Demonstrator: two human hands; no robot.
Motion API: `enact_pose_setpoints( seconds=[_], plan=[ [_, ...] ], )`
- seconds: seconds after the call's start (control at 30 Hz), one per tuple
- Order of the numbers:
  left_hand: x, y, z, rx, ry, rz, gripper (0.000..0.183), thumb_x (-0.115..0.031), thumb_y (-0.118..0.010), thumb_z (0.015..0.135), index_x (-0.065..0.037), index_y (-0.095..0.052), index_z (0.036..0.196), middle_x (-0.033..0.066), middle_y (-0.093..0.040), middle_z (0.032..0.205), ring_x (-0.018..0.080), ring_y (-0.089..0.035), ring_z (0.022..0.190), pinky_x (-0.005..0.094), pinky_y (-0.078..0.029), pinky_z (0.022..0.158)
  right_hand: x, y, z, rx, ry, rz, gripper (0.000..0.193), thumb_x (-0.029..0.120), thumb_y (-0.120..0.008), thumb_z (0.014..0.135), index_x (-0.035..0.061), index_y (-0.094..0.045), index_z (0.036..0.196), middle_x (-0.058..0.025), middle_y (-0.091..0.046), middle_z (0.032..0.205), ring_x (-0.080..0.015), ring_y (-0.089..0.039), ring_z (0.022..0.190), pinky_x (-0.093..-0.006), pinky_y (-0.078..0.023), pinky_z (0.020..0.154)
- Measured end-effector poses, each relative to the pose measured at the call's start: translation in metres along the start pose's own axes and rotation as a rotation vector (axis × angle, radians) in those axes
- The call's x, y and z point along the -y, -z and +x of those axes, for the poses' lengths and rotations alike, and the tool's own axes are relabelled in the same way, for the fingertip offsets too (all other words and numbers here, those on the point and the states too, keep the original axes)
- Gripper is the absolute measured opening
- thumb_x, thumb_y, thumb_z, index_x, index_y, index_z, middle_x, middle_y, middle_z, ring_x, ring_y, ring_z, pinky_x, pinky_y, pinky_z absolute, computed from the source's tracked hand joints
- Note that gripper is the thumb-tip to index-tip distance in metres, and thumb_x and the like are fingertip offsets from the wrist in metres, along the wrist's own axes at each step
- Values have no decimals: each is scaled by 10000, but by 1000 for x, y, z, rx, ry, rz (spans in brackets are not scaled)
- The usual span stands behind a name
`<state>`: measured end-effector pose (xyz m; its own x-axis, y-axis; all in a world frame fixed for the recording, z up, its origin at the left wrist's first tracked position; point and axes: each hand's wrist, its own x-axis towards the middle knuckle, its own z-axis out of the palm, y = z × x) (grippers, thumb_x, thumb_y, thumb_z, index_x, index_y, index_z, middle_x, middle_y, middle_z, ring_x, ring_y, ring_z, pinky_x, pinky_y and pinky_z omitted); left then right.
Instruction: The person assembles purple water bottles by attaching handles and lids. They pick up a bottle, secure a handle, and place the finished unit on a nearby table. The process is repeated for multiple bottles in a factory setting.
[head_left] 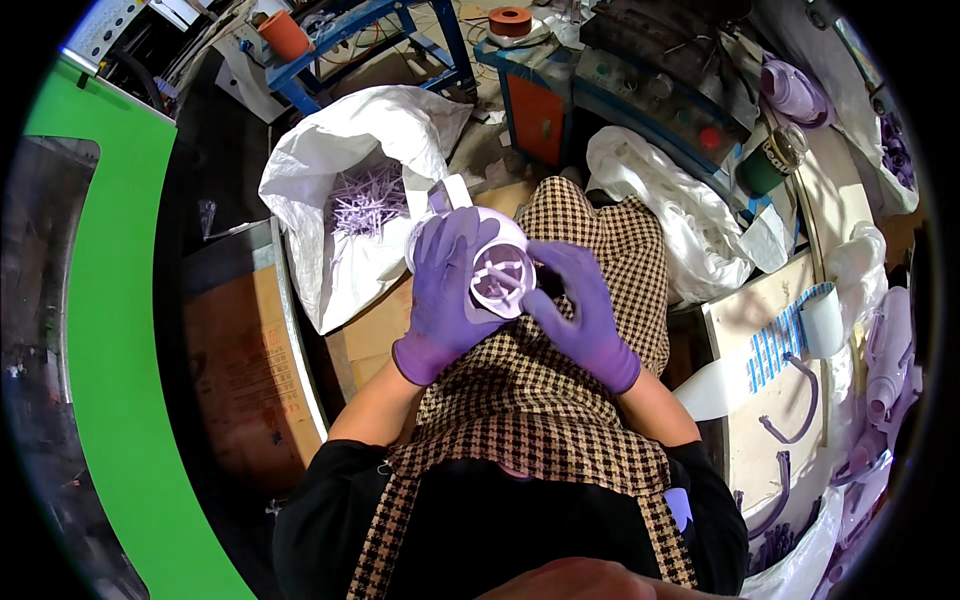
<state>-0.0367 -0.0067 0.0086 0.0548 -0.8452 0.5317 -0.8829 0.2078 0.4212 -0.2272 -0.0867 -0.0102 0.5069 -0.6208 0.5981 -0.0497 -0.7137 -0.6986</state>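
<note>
Gloved in purple, the left hand grasps a hollow pale purple plastic part from its left side, fingers lying over the body and the thumb below. The part sits in front of the person, above the lap, between both hands. Its round mouth, with pale ribs inside, faces back toward the wearer and a little right; the long axis appears to run away up and left from there, though foreshortening and the fingers hide much of it. Nearest to that mouth is the right hand, just right of the rim, its thumb and fingers bowed around a gap; whether it grips the edge I cannot tell.

Beneath lies a checked apron. Ahead and left, a white sack holds thin purple slivers; ahead and right is another white sack. Farther right, the worktop carries a roll of film and curved purple strips.
</note>
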Motion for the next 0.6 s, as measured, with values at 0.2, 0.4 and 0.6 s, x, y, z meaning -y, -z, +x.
enact_pose_setpoints(
  seconds=[0.2, 0.4, 0.6],
  plan=[
    [-17, -5, 8, -93, -211, 219, 935, -332, -865, 719, 35, -433, 1462, 111, -679, 1224, 389, -582, 1194, 516, -417, 1059, 20, -11, -14, 113, 102, -245, 469, 309, -809, 754, 127, -669, 1164, -81, -644, 1236, -228, -690, 867, -327, -560, 655],
    [-21, -18, 5, -46, -219, 158, 871, -422, -836, 754, 75, -498, 1385, 130, -686, 1203, 356, -644, 1131, 519, -413, 1091, -13, -31, -42, 251, 0, -399, 554, 310, -826, 691, 233, -638, 1207, -47, -638, 1070, -240, -689, 710, -366, -530, 568],
    [8, -18, -5, -113, -274, 180, 583, -414, -748, 842, -56, -628, 1287, 133, -659, 1285, 352, -597, 1244, 527, -418, 1104, -3, -19, -18, 285, 88, -217, 617, 375, -774, 790, 224, -557, 1347, -96, -605, 1264, -272, -695, 864, -360, -567, 657]
  ],
)
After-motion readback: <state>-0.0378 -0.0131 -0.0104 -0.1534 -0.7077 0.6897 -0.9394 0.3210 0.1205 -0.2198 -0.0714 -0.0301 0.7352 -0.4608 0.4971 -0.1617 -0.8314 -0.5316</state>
